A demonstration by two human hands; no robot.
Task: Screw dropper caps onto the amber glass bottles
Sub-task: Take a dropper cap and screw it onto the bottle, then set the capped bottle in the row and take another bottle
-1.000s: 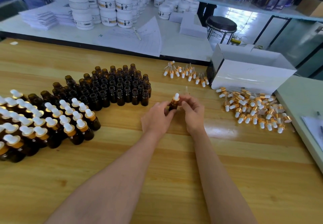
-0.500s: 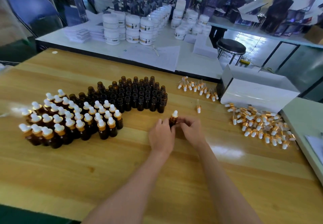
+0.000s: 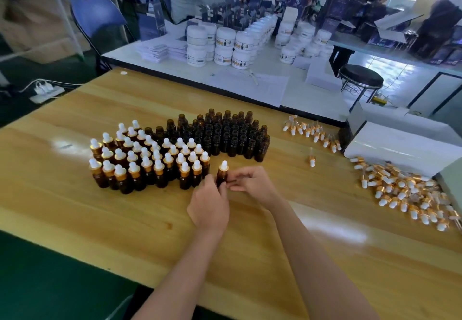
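Since 0.5 s ago both hands and the bottle (image 3: 221, 177) between them have slid left, so it now stands just beside the right edge of the capped bottles (image 3: 150, 162). Nearest, the left hand (image 3: 208, 207) curls its fingers round the bottle's lower body from the near side. The right hand (image 3: 252, 182) meets it from the right, its fingertips (image 3: 235, 176) seemingly pinching the amber glass. The left hand hides the base, so I cannot tell if it rests on the wooden table (image 3: 100, 214). Its dropper cap (image 3: 223, 165), a white bulb over a gold collar, sits upright on the neck.

The capped bottles stand in tight rows to the left, and behind them the open bottles (image 3: 225, 134) are packed touching. To the right, 1 loose dropper (image 3: 312, 161) lies alone, well apart from a pile of dropper caps (image 3: 405, 194) at the table's right edge, just beside a white box (image 3: 400, 144). A short row of droppers (image 3: 310, 132) lies farther back. Beyond, a white table (image 3: 315, 102) carries stacked white jars (image 3: 225, 44). A black stool (image 3: 361, 77) and a blue chair (image 3: 97, 17) stand near it.
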